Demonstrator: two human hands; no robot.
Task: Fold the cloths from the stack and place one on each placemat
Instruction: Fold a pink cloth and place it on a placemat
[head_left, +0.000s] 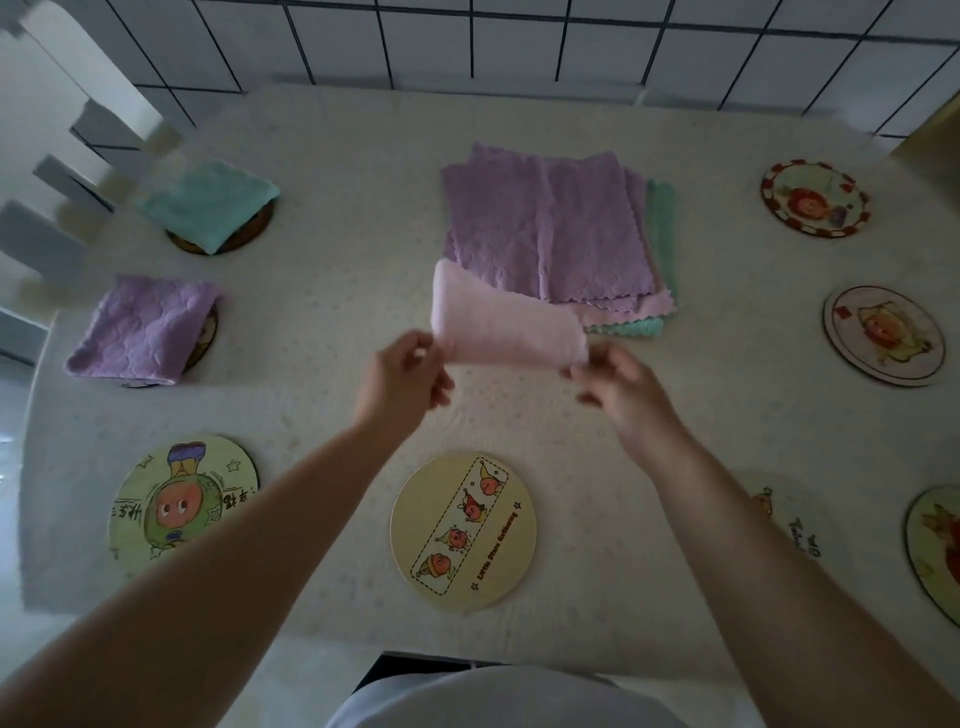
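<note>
The worktop (332, 291) wears a pale, faintly dotted cover and stands against a wall of white tiles (519, 41) with dark grout. At the far left a white slatted chair back (67, 156) is blurred.

Both hands hold a pink cloth (506, 325) above the worktop, just in front of the stack (550, 228): the left hand (402, 376) pinches its near left corner, the right hand (621, 387) pinches its near right corner. The cloth curls over itself. The stack lies mid-worktop, purple on top, with pink and teal edges showing beneath.

On the left, a folded teal cloth (208, 200) covers most of one round placemat, and a folded purple cloth (143, 330) covers another. Bare placemats lie near: a green one (182, 501) by the left forearm, a yellow one (465, 530) between the arms.

On the right, two more placemats (813, 197) (883, 335) lie bare. One (935, 551) is cut off by the frame edge; another (789, 519) is half hidden by the right forearm, its print hard to read. The right fingers are motion-blurred.
</note>
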